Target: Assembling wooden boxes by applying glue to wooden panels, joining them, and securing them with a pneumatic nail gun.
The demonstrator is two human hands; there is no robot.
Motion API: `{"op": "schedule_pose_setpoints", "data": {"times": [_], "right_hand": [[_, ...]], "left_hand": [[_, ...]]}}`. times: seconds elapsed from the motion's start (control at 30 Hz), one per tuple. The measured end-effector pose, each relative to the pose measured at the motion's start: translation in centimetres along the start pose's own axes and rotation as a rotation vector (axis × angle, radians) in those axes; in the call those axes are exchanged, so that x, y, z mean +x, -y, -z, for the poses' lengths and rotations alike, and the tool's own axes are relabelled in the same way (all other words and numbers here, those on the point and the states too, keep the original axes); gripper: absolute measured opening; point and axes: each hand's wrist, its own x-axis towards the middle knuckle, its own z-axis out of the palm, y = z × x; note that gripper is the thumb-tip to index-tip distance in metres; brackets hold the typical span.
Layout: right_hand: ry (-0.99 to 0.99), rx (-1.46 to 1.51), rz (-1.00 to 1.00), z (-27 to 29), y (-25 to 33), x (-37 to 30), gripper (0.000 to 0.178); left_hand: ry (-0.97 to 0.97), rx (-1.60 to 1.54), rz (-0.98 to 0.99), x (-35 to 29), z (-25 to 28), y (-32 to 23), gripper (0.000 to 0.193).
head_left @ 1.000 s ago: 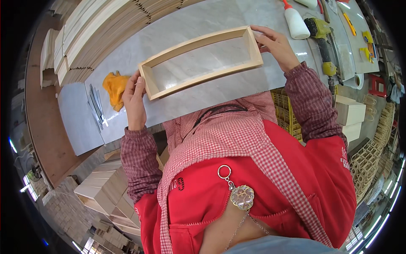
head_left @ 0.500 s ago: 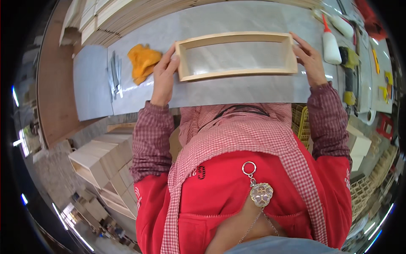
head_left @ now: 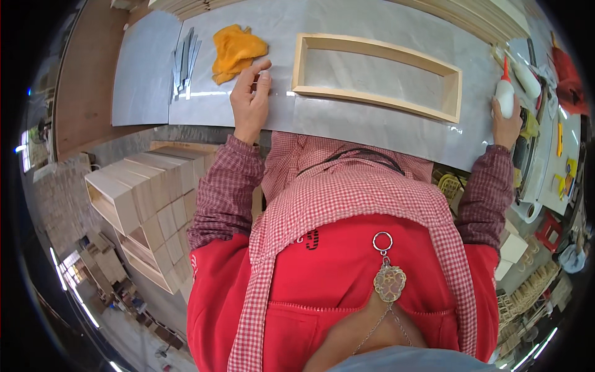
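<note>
A rectangular pale wood frame lies on the grey tabletop, with nothing touching it. My left hand hovers left of the frame, near a crumpled orange cloth; its fingers are loosely bent and apart, and it holds nothing. At the table's right side, my right hand is wrapped round a white squeeze bottle with a red pointed nozzle. The bottle stands roughly upright, and part of its body is hidden by the fingers.
Thin metal strips lie left of the cloth. Wooden boards line the far edge. Beyond the right hand are a second white bottle and a yellow-black power tool. Stacked wooden boxes stand at lower left.
Both hands have let go of the wood frame, which now rests alone on the table. My right hand has moved right and taken hold of the squeeze bottle. The view has turned somewhat.
</note>
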Motion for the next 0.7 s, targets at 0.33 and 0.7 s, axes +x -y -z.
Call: {"op": "schedule_pose_setpoints", "data": {"times": [0.33,0.7], "right_hand": [[0.133,1.284,-0.298,5.5,4.2,1.5,0.056],[0.857,1.208,-0.244,0.7,22.0,-6.3,0.061]], "left_hand": [[-0.173,0.293,-0.273,-0.1,0.7,3.0,0.019],[-0.29,0.218,-0.328,0.1,0.7,4.2,0.02]]}}
